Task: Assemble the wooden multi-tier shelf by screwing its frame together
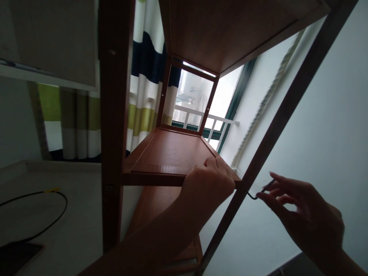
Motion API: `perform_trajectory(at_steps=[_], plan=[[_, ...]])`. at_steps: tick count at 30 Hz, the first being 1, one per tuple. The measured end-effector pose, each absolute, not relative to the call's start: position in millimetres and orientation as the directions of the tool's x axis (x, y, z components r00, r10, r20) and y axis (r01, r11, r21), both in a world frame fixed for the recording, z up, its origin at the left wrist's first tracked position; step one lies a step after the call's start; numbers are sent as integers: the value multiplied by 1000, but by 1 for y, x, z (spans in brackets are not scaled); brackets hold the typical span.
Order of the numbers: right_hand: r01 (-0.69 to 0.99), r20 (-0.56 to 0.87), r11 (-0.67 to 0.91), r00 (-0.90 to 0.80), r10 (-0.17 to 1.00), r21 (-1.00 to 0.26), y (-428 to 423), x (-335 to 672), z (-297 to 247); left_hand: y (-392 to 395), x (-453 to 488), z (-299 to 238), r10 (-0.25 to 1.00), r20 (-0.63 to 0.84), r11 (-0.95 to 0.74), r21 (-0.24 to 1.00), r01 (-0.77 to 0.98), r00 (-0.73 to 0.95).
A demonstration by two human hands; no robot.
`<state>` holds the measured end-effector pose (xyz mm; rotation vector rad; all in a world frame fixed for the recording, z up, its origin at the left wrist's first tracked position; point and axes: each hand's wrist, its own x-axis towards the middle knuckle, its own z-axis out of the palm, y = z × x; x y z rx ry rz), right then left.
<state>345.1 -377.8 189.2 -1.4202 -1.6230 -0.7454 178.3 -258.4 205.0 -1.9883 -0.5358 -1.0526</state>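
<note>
Two closed grips: your left hand (211,182) clasps the wooden shelf board (175,149); your right hand (312,209) pinches, at the post (283,115), a hex key (268,186), presumably light, stiff, best held by its long arm.

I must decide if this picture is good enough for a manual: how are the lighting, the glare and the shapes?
Head view: the window is overexposed, almost white; the left hand and right hand are shaded; the left post looks nearly black; the shelf shows a faint sheen; the bent tool is dark but discernible; uprights slant strongly.
</note>
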Motion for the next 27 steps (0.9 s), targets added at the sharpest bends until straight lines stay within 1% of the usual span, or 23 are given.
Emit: perform_trajectory(at_steps=[3, 7, 9, 11, 13, 18, 20, 21, 22, 24, 25, 26, 27], plan=[[994, 898, 112, -50, 438, 0, -383, 353, 182, -257, 179, 204, 10, 823, -582, -458, 673, 568], [990, 900, -55, -95, 425, 131, -388, 356, 180, -256, 179, 202, 1, 835, -585, -446, 678, 550], [972, 895, -106, -149, 420, 212, -389, 354, 180, -256, 180, 202, -4, 840, -593, -438, 675, 542], [956, 878, -90, -218, 427, 280, -390, 352, 180, -256, 181, 202, -6, 844, -584, -438, 683, 537], [952, 850, -34, -255, 460, 304, -390, 350, 179, -256, 181, 202, -9, 843, -571, -446, 690, 537], [961, 776, 140, -276, 567, 240, -385, 343, 174, -259, 179, 202, 7, 831, -551, -460, 696, 556], [963, 754, 216, -260, 604, 159, -381, 337, 169, -259, 178, 202, 18, 833, -550, -454, 701, 554], [967, 748, 246, -212, 629, 67, -378, 333, 166, -260, 178, 202, 16, 836, -548, -452, 704, 549], [962, 737, 266, -134, 662, -64, -376, 328, 164, -260, 178, 203, 12, 839, -544, -451, 708, 544], [882, 650, 251, 80, 755, -400, -372, 318, 162, -260, 177, 203, 8, 840, -535, -455, 712, 543], [796, 567, 224, 174, 805, -562, -371, 312, 162, -260, 177, 203, 11, 837, -531, -459, 712, 547], [691, 474, 194, 240, 847, -697, -370, 307, 163, -260, 177, 204, 16, 833, -528, -462, 712, 553], [577, 381, 167, 272, 884, -799, -369, 303, 166, -260, 177, 204, 18, 832, -526, -464, 712, 555]])
